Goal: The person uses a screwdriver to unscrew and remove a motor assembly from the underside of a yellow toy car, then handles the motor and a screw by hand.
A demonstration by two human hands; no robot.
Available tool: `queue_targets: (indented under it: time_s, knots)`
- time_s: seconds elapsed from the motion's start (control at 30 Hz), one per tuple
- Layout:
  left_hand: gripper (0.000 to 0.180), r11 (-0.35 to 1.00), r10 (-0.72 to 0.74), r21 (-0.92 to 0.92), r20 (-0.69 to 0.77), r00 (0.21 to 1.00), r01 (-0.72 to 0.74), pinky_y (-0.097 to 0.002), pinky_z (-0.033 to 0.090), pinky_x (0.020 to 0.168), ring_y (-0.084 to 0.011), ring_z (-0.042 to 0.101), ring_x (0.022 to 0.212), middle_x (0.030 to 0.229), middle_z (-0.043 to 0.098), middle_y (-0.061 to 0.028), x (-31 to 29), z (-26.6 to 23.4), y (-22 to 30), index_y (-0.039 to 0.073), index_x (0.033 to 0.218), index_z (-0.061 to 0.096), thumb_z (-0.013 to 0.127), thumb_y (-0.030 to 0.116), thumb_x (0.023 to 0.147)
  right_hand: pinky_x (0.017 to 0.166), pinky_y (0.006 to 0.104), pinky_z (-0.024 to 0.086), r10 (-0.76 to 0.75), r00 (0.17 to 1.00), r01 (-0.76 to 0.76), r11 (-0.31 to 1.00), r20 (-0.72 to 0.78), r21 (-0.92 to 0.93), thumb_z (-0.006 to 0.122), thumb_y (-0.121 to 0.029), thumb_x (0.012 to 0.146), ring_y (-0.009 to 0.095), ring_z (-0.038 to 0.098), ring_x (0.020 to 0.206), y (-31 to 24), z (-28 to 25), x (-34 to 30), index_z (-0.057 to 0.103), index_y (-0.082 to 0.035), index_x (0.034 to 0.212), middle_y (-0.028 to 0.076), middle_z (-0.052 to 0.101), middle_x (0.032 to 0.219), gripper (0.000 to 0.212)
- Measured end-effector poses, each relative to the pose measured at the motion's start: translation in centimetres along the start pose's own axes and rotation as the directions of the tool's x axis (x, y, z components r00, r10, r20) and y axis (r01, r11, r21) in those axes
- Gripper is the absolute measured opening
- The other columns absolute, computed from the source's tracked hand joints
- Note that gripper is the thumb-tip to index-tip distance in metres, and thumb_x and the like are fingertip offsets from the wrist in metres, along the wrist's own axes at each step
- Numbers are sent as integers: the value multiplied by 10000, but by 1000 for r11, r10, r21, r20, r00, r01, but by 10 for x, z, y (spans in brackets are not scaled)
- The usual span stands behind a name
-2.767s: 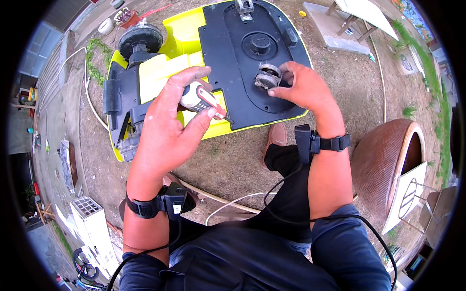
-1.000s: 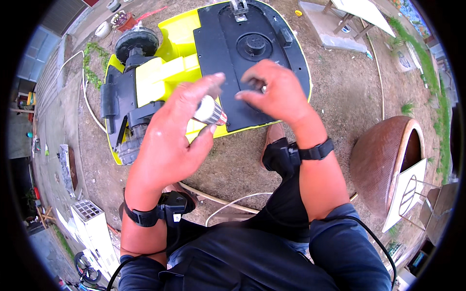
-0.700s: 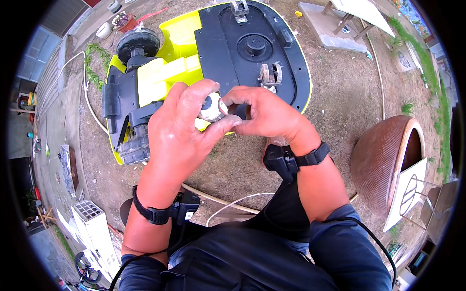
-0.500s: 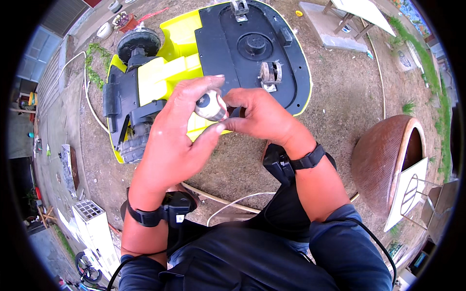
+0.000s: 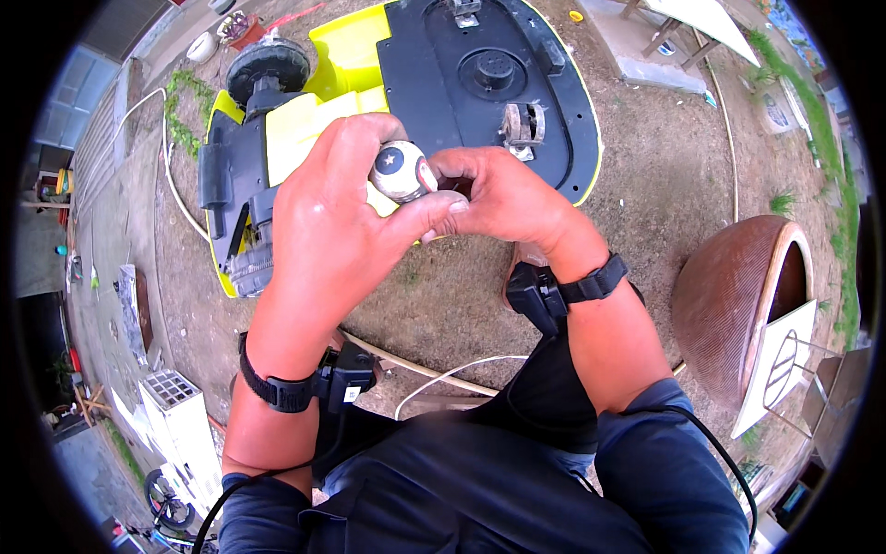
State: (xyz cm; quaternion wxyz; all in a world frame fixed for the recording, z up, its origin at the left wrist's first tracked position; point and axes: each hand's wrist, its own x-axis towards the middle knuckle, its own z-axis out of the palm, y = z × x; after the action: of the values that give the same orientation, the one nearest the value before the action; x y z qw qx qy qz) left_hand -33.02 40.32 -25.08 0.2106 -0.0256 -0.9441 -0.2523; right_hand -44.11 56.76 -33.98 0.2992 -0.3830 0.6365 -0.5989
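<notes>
A small white rounded object (image 5: 398,172), like a ball or a bulb-shaped handle, has a dark disc with a pale star on its end and a touch of red at its side. My left hand (image 5: 337,198) curls around it, fingers over its far side and thumb beneath. Close against its right side, my right hand (image 5: 508,197) has thumb and forefinger drawn together. My two thumbs meet, and what lies between the right fingers is hidden. Beyond both hands lies an upturned yellow and black ride-on machine (image 5: 411,111), its underside with black wheel (image 5: 268,72) and small caster (image 5: 523,125) showing.
On the right a big brown clay pot (image 5: 729,309) lies tipped, a white board (image 5: 775,369) leaning at its mouth. Pale hoses (image 5: 420,369) cross the dirt near my feet. A white slotted box (image 5: 180,420) stands at lower left, a white-topped table (image 5: 706,28) at far right.
My left hand has turned the white object so its starred end faces up more, and its ribbed neck is now hidden. The left thumb has moved right, against my right thumb.
</notes>
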Motion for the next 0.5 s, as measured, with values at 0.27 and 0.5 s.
queue_targets:
  time_s: [0.27,0.5]
  knots:
    - [508,939,81,-341,119,990,-36,-341,558,839,-165,676,938,1085,686,-94,2,-4,-10,31,1246,578,814,56,796,850,318,538,38,993,-44,998,114,48,836,-132,827,177,679,891,-1,-5,1,717,-15,1128,82,732,953,345]
    - [529,966,-32,-250,128,991,63,-374,548,863,-251,676,940,1131,669,-117,0,-6,-9,61,1301,597,780,58,805,858,345,549,-7,996,14,997,84,-82,784,-91,827,209,710,928,-3,-1,1,701,-18,1155,122,747,988,346]
